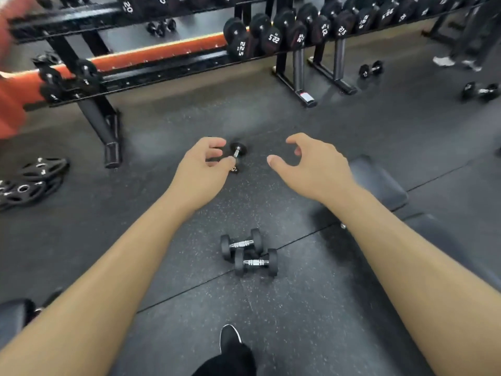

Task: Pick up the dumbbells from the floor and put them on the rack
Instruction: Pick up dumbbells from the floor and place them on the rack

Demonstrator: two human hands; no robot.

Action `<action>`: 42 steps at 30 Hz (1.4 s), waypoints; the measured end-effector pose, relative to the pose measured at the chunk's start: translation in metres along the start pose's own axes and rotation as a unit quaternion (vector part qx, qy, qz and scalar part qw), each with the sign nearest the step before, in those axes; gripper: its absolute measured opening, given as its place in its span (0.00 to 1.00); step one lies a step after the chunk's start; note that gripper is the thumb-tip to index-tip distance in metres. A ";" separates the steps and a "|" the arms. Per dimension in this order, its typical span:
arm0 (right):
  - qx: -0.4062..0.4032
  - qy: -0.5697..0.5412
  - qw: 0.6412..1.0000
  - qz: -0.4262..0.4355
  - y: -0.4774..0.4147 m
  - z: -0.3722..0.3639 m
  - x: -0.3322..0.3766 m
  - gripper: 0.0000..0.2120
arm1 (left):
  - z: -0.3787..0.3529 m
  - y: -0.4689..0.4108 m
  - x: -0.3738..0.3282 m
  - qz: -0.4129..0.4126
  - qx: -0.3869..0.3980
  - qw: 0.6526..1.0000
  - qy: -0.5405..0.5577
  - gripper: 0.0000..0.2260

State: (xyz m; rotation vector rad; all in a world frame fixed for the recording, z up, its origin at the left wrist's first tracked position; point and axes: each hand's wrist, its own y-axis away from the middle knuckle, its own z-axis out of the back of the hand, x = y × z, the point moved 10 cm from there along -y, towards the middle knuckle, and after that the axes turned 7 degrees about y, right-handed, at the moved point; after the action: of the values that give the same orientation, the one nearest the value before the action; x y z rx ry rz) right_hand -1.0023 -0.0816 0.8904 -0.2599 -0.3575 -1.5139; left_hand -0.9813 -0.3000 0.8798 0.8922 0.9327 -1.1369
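Hands are reaching out empty: left hand (202, 169) and right hand (311, 169) both spread, fingers curled. Two small black rubber dumbbells with chrome handles (248, 252) are lying on the speckled floor (311, 308), likely needing a stoop next, then carrying to the black steel rack (168, 65).

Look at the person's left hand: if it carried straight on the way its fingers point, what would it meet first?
Most likely the small dumbbell on the floor; the left hand overlaps it in the picture, fingers curled and open. Depth is unclear from one view, so the hand may be well above it.

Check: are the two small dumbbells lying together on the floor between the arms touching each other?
Touching. The head view shows the upper dumbbell and lower dumbbell lying side by side, their heads overlapping with no floor visible between them.
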 end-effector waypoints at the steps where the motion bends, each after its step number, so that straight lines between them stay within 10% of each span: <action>1: 0.006 -0.004 1.000 -0.001 -0.010 -0.009 0.000 0.31 | -0.001 -0.010 0.011 0.009 0.000 1.000 -0.001 0.15; 18: 0.158 -0.031 0.986 -0.050 -0.124 -0.219 -0.124 0.33 | -0.114 -0.119 0.208 0.180 -0.015 0.981 -0.070 0.16; 42: 0.282 -0.065 0.924 -0.249 -0.119 -0.808 -0.361 0.53 | -0.306 -0.161 0.829 0.361 0.003 0.914 -0.185 0.42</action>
State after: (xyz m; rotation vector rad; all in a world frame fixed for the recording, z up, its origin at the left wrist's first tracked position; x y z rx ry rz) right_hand -1.0739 -0.0638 0.0004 0.2085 -1.0031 -1.8159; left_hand -1.0492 -0.3220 -0.0154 0.8770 0.2350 -0.6243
